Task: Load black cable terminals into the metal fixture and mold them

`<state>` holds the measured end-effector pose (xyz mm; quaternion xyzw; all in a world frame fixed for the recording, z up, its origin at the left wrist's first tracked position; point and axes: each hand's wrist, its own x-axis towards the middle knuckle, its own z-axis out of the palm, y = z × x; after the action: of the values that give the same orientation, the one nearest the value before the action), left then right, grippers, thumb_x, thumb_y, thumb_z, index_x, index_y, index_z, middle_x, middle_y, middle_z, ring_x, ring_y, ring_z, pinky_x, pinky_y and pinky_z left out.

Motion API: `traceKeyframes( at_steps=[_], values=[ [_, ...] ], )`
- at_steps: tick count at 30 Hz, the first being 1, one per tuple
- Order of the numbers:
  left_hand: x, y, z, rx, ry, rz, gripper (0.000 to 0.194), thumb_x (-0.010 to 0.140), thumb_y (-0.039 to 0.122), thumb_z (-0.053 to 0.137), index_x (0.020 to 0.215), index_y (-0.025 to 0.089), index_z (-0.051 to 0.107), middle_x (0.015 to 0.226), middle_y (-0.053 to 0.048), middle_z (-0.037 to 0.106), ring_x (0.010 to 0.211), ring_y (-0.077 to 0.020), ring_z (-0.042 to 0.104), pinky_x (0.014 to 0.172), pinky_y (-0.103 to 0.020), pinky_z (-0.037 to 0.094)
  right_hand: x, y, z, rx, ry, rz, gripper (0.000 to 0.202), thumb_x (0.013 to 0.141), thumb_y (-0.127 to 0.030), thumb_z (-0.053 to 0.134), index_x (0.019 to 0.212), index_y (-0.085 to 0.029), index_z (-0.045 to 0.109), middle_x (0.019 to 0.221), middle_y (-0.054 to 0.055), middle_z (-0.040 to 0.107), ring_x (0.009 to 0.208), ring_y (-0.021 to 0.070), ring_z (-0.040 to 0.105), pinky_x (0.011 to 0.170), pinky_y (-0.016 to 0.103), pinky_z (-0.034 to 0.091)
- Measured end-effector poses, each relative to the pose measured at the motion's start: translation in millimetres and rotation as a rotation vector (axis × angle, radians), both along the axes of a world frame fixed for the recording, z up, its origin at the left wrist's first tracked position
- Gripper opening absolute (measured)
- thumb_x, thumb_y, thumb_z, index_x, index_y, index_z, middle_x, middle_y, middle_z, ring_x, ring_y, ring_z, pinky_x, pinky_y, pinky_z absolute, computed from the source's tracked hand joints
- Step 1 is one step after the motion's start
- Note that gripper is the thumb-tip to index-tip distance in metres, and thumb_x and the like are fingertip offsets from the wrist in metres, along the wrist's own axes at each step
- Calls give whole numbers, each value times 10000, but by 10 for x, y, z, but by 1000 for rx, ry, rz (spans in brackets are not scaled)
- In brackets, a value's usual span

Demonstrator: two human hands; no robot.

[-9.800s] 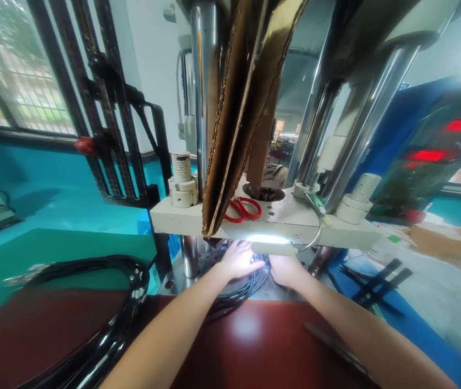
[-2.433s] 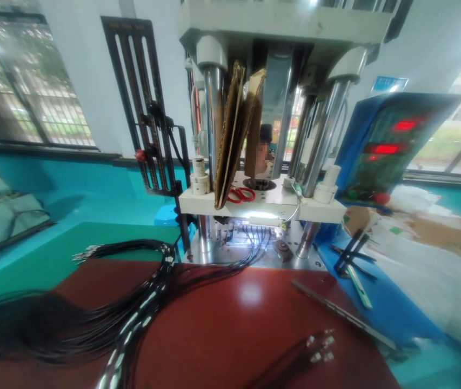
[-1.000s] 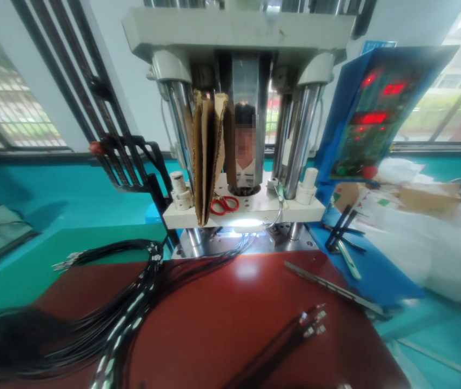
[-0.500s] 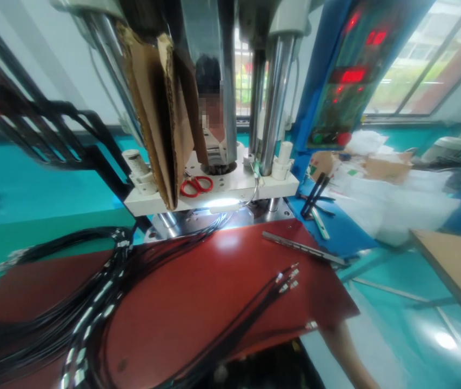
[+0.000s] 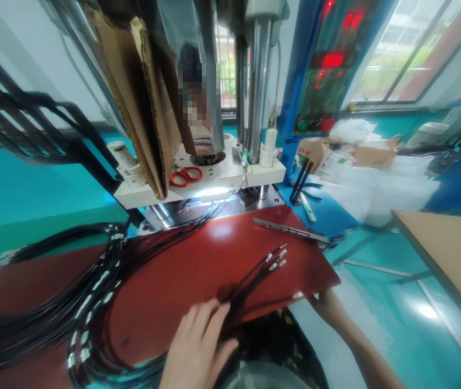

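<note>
My left hand (image 5: 198, 340) is over the front edge of the red-brown board (image 5: 165, 292), palm down, fingers stretched out and the thumb apart. Its fingertips lie next to a few black cables (image 5: 250, 280); whether they touch them, I cannot tell. These cables have bright metal ends pointing right. At the board's right front edge is my right hand (image 5: 325, 303), its fingers mostly hidden under the board. Near it, a single cable end (image 5: 298, 295) lies at the edge. A large bundle of black cables with white tags (image 5: 104, 281) curves across the board's left side.
Behind the board stands a press with a white plate (image 5: 234, 175), carrying red-handled scissors (image 5: 185, 176) and folded cardboard (image 5: 149, 108). A metal strip (image 5: 289, 229) lies at the board's back right. Pliers (image 5: 310, 192) and a cutter (image 5: 308, 208) sit on a blue surface.
My left hand has come into view from below, onto the front of the board. My right hand has come up to the board's right front edge. The view has shifted slightly.
</note>
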<state>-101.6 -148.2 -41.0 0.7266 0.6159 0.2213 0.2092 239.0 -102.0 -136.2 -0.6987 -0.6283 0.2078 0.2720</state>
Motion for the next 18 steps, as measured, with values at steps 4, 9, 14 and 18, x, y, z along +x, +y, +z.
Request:
traceKeyframes(
  at_steps=[4, 9, 14, 18],
  values=[
    [331, 441, 31, 198, 456, -206, 361, 786, 243, 528, 1134, 148, 539, 1119, -122, 564, 1008, -278, 530, 825, -392, 476, 47, -135, 90, -21, -126, 14, 491, 671, -277, 421, 1113, -78, 501, 1100, 189, 573, 1055, 295, 522, 860, 444, 438],
    [492, 557, 164, 48, 632, -265, 276, 806, 97, 344, 971, 108, 565, 888, -111, 605, 822, -234, 592, 681, -330, 495, -16, -492, 496, -245, -302, 149, 577, 685, -196, 443, 1245, -59, 429, 1157, 184, 558, 1055, 304, 515, 913, 463, 378],
    [583, 650, 280, -106, 638, -246, 254, 740, 54, 317, 886, 105, 518, 906, -126, 580, 878, -263, 574, 694, -340, 457, -310, -681, 1101, -320, 54, 396, 354, 744, -221, 490, 1085, -229, 585, 1105, 84, 611, 1016, 241, 547, 897, 381, 399],
    [520, 608, 369, -217, 295, -221, 139, 800, 143, 326, 893, 170, 426, 822, -61, 575, 774, -204, 583, 681, -288, 424, -711, -590, 1140, -322, 684, 523, 292, 811, -274, 491, 1087, -222, 569, 1017, 74, 640, 930, 188, 585, 830, 332, 437]
  ],
)
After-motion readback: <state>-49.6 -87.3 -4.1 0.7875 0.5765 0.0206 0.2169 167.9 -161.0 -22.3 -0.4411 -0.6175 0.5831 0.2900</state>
